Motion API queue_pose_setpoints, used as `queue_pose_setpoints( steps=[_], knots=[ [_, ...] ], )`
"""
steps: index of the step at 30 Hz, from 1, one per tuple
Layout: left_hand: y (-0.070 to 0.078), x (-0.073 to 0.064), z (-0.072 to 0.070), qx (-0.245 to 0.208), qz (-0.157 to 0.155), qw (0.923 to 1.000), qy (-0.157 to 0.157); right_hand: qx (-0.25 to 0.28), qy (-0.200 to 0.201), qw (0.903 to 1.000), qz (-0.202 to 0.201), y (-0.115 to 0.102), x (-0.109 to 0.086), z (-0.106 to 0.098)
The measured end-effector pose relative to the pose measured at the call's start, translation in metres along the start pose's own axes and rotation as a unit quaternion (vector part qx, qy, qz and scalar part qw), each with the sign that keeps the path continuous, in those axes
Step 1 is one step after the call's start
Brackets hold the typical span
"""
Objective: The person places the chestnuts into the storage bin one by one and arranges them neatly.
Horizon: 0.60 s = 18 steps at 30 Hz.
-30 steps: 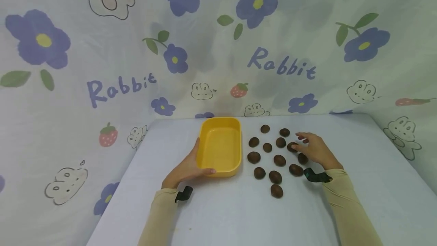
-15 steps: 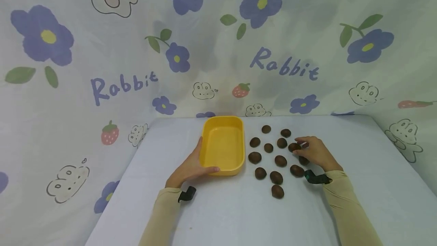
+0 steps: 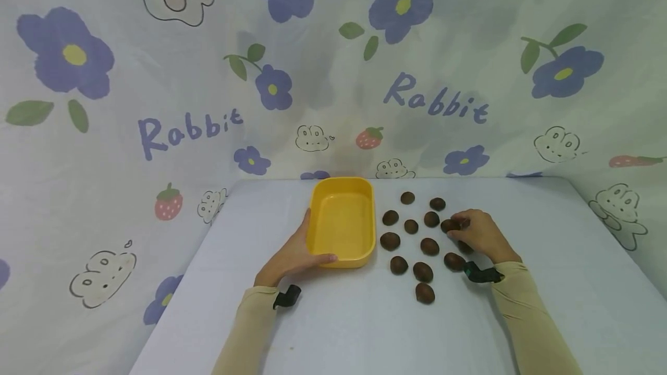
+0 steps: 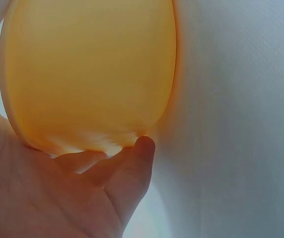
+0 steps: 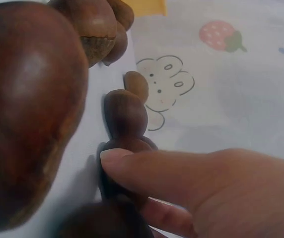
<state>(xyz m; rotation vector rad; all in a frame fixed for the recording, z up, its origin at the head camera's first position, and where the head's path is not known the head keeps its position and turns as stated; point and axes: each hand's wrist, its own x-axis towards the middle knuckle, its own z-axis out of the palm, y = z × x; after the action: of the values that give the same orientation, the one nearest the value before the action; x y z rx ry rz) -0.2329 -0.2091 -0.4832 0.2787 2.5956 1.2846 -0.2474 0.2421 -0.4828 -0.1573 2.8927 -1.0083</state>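
Observation:
My left hand (image 3: 292,256) grips a yellow plastic box (image 3: 341,224) at its near left corner, thumb along the front rim. In the left wrist view the fingers curl against the wall of the box (image 4: 92,69). To the right of the box, my right hand (image 3: 480,233) pinches a brown chestnut (image 3: 449,225) between thumb and fingers, low at the tabletop. The right wrist view shows the thumb (image 5: 152,171) against that chestnut, while the fingers behind are partly hidden. Another chestnut (image 3: 465,246) lies partly covered beneath the right hand.
Several loose chestnuts are spread over the white table (image 3: 354,323) between the box and the right hand, one of them nearest the front (image 3: 424,293). A printed cloth curtain (image 3: 333,85) hangs behind the table and along its sides.
The right hand has come slightly lower and its thumb and fingers have drawn together on a chestnut. The left hand keeps its grip on the box. The head view has shifted slightly.

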Motion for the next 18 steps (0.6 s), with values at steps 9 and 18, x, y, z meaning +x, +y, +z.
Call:
queue_pose_setpoints(
  steps=[9,18],
  knots=[
    [0.0007,0.0005,0.0011,-0.001,0.004,1.0000,-0.003,0.005,0.018,0.9998,-0.007,0.0019,0.0011,0.0005],
    [0.0016,0.0004,0.0014,-0.001,0.010,1.0000,-0.001,0.027,0.034,0.9987,-0.026,-0.0005,0.0009,-0.0017]
  ],
)
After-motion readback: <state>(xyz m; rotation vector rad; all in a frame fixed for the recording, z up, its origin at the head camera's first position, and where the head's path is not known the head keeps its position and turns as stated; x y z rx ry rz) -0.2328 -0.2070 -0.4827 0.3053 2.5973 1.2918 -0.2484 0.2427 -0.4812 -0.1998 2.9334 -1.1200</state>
